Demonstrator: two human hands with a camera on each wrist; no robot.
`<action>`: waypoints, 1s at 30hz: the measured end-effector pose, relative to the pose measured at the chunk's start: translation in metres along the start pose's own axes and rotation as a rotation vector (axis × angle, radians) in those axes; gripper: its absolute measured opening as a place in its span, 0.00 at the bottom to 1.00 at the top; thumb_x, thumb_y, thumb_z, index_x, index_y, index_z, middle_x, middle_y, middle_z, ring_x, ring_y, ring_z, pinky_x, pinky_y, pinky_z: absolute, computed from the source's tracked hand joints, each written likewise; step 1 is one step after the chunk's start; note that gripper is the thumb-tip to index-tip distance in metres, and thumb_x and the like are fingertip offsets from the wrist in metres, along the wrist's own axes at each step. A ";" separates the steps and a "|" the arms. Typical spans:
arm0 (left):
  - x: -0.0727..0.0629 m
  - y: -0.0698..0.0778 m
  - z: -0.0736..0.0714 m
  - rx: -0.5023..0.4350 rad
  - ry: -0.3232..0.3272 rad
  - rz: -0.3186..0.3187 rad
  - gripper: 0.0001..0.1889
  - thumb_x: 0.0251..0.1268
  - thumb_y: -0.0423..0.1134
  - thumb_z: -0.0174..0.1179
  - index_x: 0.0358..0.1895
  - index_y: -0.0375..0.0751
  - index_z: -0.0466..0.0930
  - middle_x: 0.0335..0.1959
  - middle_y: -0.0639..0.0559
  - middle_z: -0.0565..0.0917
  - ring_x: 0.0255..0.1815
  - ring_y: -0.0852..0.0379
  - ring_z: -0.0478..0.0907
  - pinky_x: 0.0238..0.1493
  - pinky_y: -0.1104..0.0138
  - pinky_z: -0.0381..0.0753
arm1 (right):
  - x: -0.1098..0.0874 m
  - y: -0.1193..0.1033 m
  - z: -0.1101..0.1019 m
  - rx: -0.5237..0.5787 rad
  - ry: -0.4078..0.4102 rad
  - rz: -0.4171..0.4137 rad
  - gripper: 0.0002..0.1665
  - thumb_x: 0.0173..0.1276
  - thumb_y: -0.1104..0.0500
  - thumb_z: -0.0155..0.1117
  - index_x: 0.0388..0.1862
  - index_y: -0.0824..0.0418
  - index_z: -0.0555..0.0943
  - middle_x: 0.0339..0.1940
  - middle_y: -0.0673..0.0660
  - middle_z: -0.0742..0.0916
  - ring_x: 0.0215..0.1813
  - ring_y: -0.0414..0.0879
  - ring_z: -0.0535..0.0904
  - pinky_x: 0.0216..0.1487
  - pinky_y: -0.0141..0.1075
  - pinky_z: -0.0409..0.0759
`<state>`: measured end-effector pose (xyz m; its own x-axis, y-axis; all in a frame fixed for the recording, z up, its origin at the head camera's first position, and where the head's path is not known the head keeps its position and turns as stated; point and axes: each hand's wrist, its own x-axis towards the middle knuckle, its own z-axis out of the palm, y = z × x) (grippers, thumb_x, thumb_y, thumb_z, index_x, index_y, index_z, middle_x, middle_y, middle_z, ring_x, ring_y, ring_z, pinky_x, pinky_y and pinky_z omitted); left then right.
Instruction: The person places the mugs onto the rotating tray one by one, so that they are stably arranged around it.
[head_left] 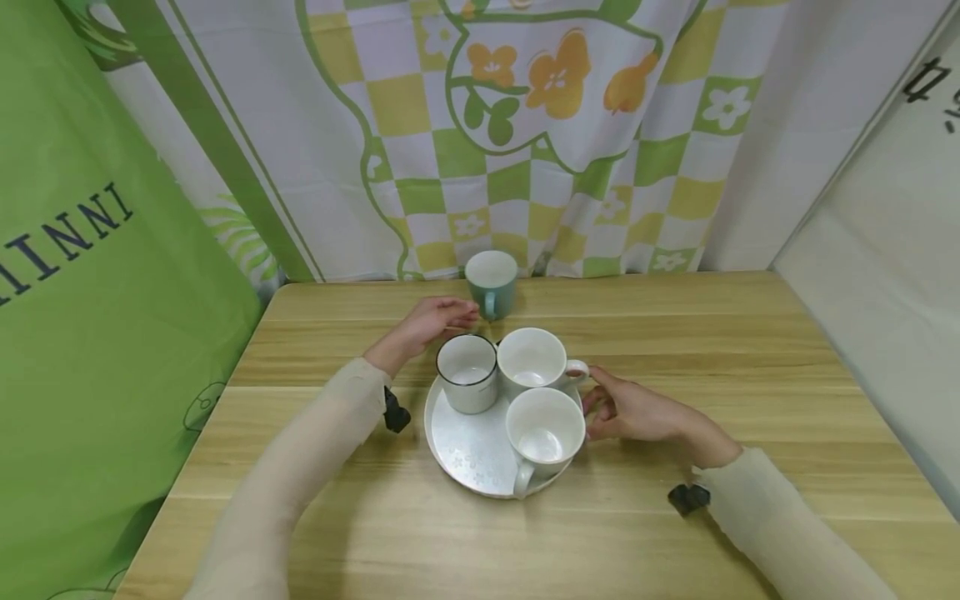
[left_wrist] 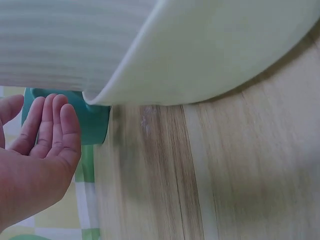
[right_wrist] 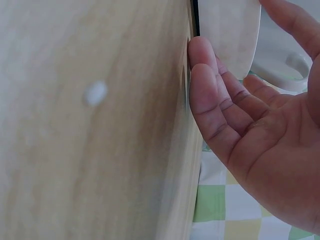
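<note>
A round white tray (head_left: 468,454) holds three mugs: a white mug with a dark rim (head_left: 468,390), a white mug at the back (head_left: 532,354) with its handle to the right, and a white mug in front (head_left: 545,433) with its handle toward me. Behind the tray stands a teal mug (head_left: 501,292), white inside. My left hand (head_left: 441,318) is beside the teal mug, fingers extended and slightly bent, palm empty in the left wrist view. At the tray's right side is my right hand (head_left: 633,408), loosely bent fingers near its edge and index finger right by the back mug's handle.
The wooden table (head_left: 712,350) runs back to a checked, flowered curtain (head_left: 525,192). Green fabric (head_left: 97,333) hangs on the left and pale fabric (head_left: 885,250) on the right. Small black devices (head_left: 396,410) sit at both wrists.
</note>
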<state>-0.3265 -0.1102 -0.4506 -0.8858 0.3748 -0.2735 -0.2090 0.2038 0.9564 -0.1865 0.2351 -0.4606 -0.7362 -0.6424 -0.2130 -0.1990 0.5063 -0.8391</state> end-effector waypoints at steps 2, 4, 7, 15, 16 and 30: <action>0.003 -0.001 0.001 -0.017 -0.003 -0.001 0.20 0.78 0.39 0.53 0.63 0.28 0.74 0.64 0.30 0.77 0.67 0.36 0.75 0.64 0.57 0.79 | 0.000 0.000 0.000 0.003 0.000 -0.002 0.50 0.65 0.57 0.72 0.77 0.55 0.52 0.51 0.65 0.85 0.45 0.49 0.85 0.42 0.31 0.83; 0.005 -0.001 0.002 -0.027 -0.009 -0.002 0.20 0.78 0.39 0.53 0.64 0.28 0.73 0.65 0.30 0.76 0.67 0.36 0.75 0.65 0.57 0.79 | 0.001 0.000 0.000 0.011 -0.001 -0.010 0.50 0.65 0.58 0.72 0.77 0.57 0.52 0.51 0.65 0.85 0.45 0.49 0.85 0.42 0.31 0.84; 0.009 -0.003 0.004 -0.040 -0.018 -0.004 0.21 0.78 0.38 0.52 0.65 0.28 0.72 0.66 0.32 0.76 0.68 0.37 0.74 0.65 0.57 0.79 | 0.001 0.000 0.001 0.026 -0.003 -0.015 0.48 0.65 0.59 0.72 0.75 0.59 0.53 0.50 0.65 0.85 0.43 0.48 0.85 0.41 0.31 0.83; 0.011 -0.001 0.008 -0.045 -0.072 0.003 0.22 0.81 0.37 0.46 0.70 0.29 0.67 0.69 0.32 0.72 0.64 0.41 0.77 0.66 0.57 0.77 | 0.000 0.001 0.001 0.073 -0.008 -0.030 0.50 0.64 0.64 0.71 0.76 0.65 0.51 0.50 0.67 0.84 0.42 0.49 0.86 0.40 0.30 0.84; 0.011 0.000 0.008 -0.045 -0.075 0.000 0.22 0.81 0.37 0.46 0.70 0.30 0.67 0.69 0.32 0.72 0.61 0.44 0.79 0.64 0.60 0.79 | 0.000 0.001 0.001 0.074 -0.009 -0.031 0.50 0.65 0.64 0.71 0.76 0.65 0.50 0.50 0.67 0.84 0.42 0.49 0.86 0.40 0.31 0.84; 0.005 0.002 0.005 -0.060 -0.066 -0.048 0.22 0.82 0.38 0.44 0.71 0.31 0.66 0.62 0.41 0.77 0.52 0.55 0.81 0.64 0.61 0.78 | 0.000 0.001 -0.001 0.014 -0.009 0.001 0.51 0.65 0.56 0.72 0.78 0.55 0.51 0.51 0.65 0.85 0.45 0.51 0.85 0.42 0.31 0.84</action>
<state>-0.3294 -0.1032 -0.4505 -0.8457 0.4248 -0.3231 -0.2766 0.1689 0.9460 -0.1873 0.2363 -0.4613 -0.7304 -0.6473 -0.2181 -0.1896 0.4989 -0.8456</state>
